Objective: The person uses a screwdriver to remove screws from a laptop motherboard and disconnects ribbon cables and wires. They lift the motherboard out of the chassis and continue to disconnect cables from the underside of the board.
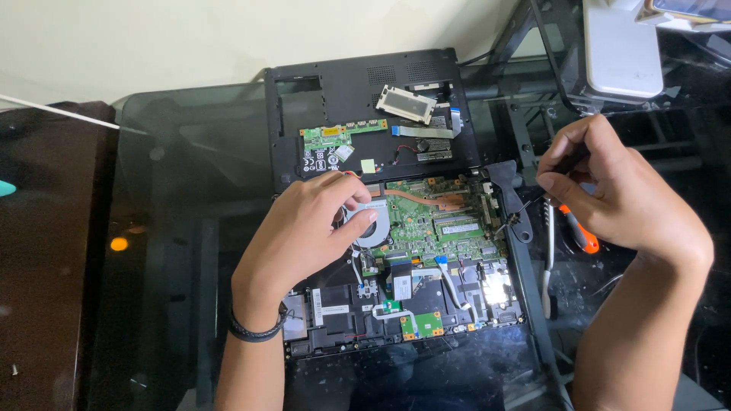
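On opened laptop (426,251): left hand (312,228) fingers spread on fan (371,224); right hand (609,190) pinches screwdriver (533,202); yellow sticker (368,165) above.

Two bare forearms enter the head view from about six o'clock, one on either side, and no sleeve covers either as far as the bottom edge. The left hand (308,228) has its back to the camera, knuckles showing and nails short and plain. Around that wrist, at roughly seven o'clock from the hand's middle, sits a dark braided wristband (255,329), a thin cord-like loop lying close to the arm. The right hand (613,186), toward three o'clock in the picture, wears nothing: no ring, watch, glove or band shows on it.
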